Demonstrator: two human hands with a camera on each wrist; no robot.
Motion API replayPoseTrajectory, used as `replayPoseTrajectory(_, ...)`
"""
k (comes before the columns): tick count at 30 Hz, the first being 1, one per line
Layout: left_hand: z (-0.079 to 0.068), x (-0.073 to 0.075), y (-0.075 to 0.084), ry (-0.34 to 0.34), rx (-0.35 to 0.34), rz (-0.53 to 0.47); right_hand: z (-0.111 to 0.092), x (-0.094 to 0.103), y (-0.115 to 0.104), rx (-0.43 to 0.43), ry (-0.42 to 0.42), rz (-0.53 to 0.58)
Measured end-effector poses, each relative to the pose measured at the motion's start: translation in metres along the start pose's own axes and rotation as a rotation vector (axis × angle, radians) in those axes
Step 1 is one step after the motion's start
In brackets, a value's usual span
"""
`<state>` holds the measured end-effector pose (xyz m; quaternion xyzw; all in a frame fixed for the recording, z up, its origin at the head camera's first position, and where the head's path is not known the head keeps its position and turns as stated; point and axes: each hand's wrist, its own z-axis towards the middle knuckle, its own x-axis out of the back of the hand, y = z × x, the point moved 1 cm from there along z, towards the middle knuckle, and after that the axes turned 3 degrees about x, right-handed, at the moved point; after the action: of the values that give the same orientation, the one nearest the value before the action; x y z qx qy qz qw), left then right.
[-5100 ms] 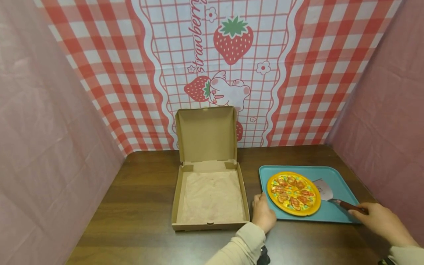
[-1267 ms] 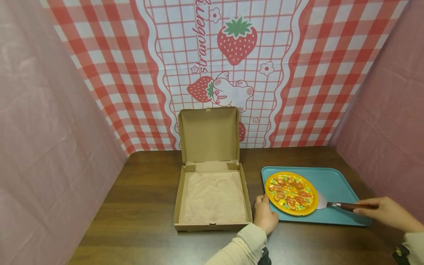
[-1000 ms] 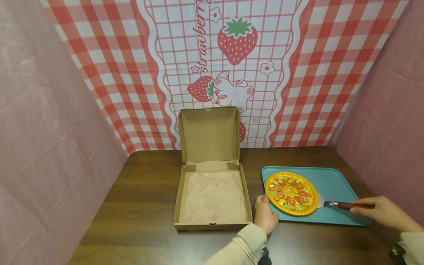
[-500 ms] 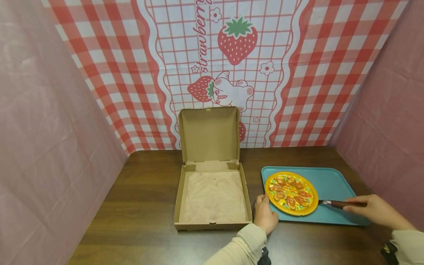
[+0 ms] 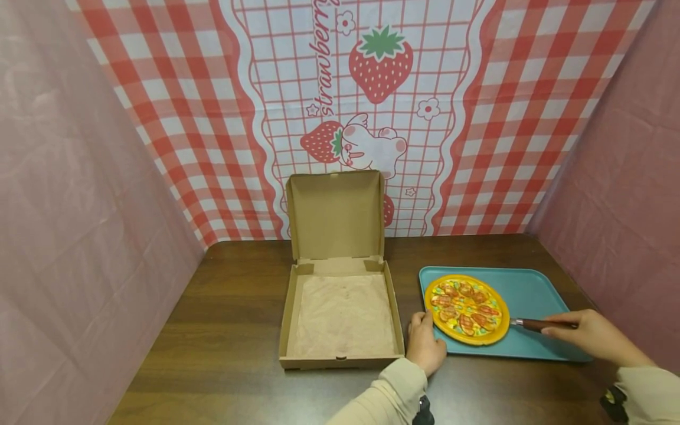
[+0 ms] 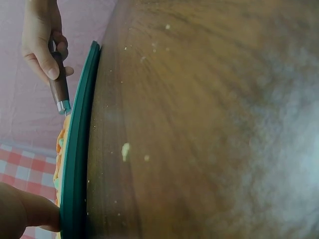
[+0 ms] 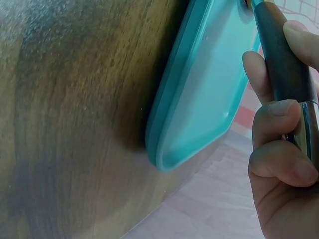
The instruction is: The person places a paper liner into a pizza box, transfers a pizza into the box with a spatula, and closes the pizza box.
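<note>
Right hand (image 5: pixel 591 336), grip wrapped round a spatula (image 5: pixel 528 323), best pushed low and level beneath the pizza (image 5: pixel 467 310); left hand (image 5: pixel 427 345) touches the tray (image 5: pixel 531 295), grip indeterminate.

We stretch our left arm (image 5: pixel 379 392) forward, left hand (image 5: pixel 427 347) low with its fingers (image 5: pixel 419 321) bent and foremost, while our right arm (image 5: pixel 645 389) slants inward from the right, right hand (image 5: pixel 597 336) pointing leftward in a grip with its fingers curled toward the palm.
</note>
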<state>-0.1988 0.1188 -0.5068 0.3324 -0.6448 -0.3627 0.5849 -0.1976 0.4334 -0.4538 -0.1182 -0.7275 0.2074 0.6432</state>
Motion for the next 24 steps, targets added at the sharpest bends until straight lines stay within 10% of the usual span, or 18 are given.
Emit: replayPoseTrajectory(24, 0.001, 0.000, 0.001, 0.002, 0.007, 0.010, -0.002, -0.012, -0.014, 0.068, 0.044, 0.011)
